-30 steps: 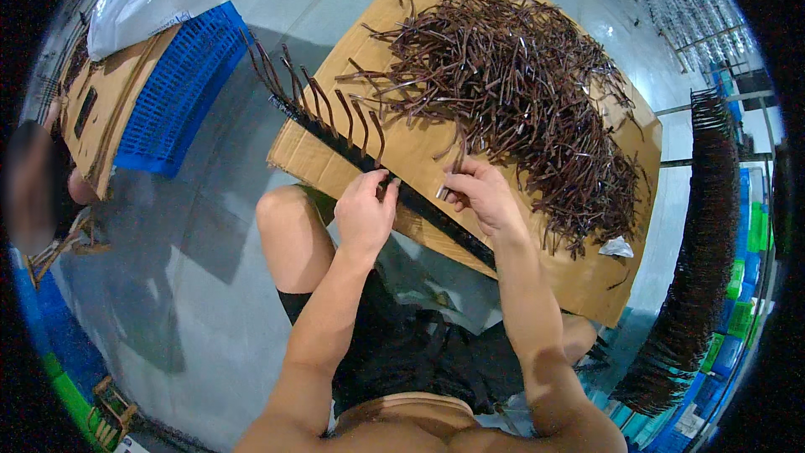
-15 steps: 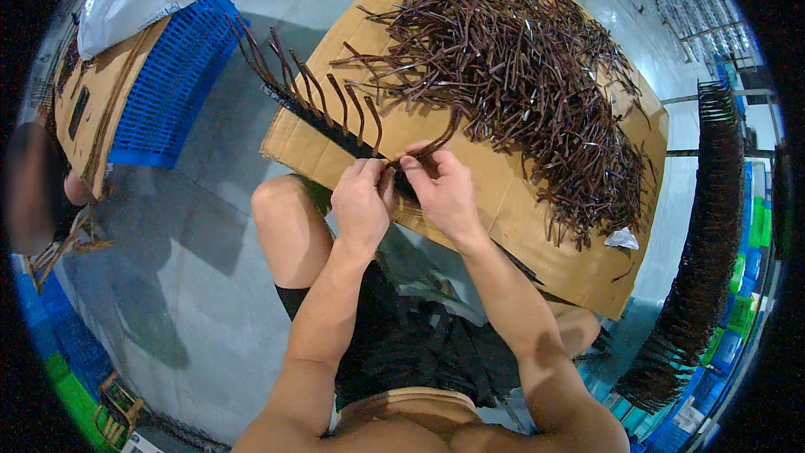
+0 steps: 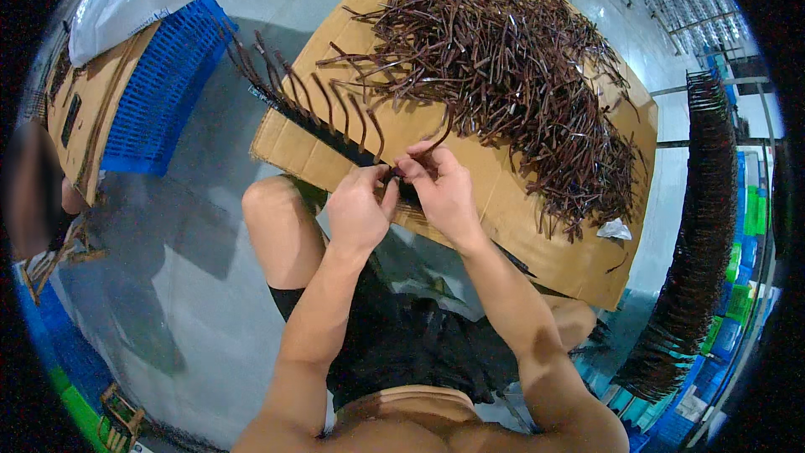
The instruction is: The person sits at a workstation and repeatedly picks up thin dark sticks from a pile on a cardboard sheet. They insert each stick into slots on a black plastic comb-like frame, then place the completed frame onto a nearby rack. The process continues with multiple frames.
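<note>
A long black strip (image 3: 331,136) runs slantwise along the near edge of the cardboard, with several thin brown stick-like pieces (image 3: 340,101) standing up from its far left part. My left hand (image 3: 356,205) is closed in a pinch on the strip, just right of the last standing piece. Touching its fingertips, my right hand (image 3: 442,193) pinches a brown stick-like piece (image 3: 448,124) whose free end curves up past the fingers. Fingers hide where that piece meets the strip. Beyond my hands lies a big heap of loose brown pieces (image 3: 511,67).
Under the heap lies a cardboard sheet (image 3: 570,273) with a crumpled white scrap (image 3: 615,229) on it. A blue slatted crate (image 3: 159,92) and a white sack (image 3: 138,0) are at the left, near another person (image 3: 71,197). Dark fringed strips (image 3: 700,226) hang at the right.
The piece in my right hand now stands steeper, and my fingertips have shifted slightly at the strip. The whole view has slid a little; the heap looks the same.
</note>
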`<state>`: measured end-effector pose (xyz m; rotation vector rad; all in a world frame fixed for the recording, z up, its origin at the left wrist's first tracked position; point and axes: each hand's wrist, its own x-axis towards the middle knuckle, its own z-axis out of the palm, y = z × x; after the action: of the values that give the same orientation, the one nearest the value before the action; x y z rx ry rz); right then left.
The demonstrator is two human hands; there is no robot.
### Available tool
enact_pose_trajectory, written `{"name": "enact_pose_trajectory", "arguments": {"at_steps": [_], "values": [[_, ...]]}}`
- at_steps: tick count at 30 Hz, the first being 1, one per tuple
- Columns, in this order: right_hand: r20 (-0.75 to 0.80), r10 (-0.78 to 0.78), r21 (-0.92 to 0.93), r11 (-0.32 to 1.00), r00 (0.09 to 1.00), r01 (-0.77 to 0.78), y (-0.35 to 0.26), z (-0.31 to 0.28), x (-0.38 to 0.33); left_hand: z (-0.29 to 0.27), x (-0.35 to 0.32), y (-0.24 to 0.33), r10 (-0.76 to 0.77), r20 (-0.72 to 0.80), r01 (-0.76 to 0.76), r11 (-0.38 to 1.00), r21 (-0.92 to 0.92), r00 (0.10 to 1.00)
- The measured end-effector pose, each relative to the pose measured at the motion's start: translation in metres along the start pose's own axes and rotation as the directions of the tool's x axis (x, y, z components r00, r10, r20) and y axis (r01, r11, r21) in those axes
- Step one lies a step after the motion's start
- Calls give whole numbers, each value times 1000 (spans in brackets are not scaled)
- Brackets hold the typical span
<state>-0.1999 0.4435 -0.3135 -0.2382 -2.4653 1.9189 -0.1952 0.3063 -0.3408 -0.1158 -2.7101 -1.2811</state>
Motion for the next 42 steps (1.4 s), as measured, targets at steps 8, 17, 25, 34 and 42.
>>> {"name": "enact_pose_trajectory", "arguments": {"at_steps": [8,17,25,34,42], "values": [[-24,-35,22,999,999,35,7,4,-3,3,-1,2,108,-24,-106,991,80,994],[40,-89,-65,994,995,91,3,1,-5,0,-1,7,85,33,-87,992,86,996],[308,-100,-265,946,946,186,-7,-36,34,-7,4,7,-77,-35,81,987,137,996],[490,-393,-834,47,778,549,27,-118,110,0,4,-1,-77,-22,75,993,-91,997],[695,-311,-691,-41,648,721,24,-117,116,3,7,3,-46,-38,44,998,-39,998]]}}
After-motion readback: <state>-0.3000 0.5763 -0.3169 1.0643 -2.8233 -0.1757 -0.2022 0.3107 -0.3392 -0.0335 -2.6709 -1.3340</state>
